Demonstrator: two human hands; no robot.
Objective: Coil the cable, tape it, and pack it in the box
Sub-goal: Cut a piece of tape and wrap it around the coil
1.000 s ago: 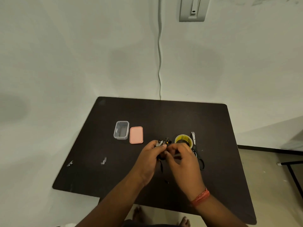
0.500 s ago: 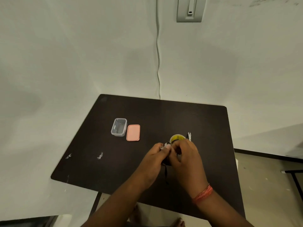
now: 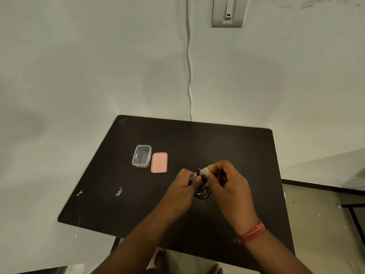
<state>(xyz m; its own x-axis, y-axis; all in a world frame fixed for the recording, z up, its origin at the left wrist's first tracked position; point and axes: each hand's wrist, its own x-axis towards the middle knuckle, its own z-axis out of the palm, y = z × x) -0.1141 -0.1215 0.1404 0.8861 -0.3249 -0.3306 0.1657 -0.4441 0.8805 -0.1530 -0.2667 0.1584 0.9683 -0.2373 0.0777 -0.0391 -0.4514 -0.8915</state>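
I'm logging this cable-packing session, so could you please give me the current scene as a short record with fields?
surface: dark table
left hand: gripping the coiled black cable
right hand: pinching at the top of the coil, where something pale shows, possibly tape
box: clear, open, left of the hands, nothing clearly in it
lid: pink, flat on the table, right beside the box
cable packed: not yet
scraps: small pale bits on the table's left part

Matt dark table (image 3: pixel 138 204); clear glossy plastic box (image 3: pixel 141 156) – its lid (image 3: pixel 159 162) smooth pink plastic, left of centre.
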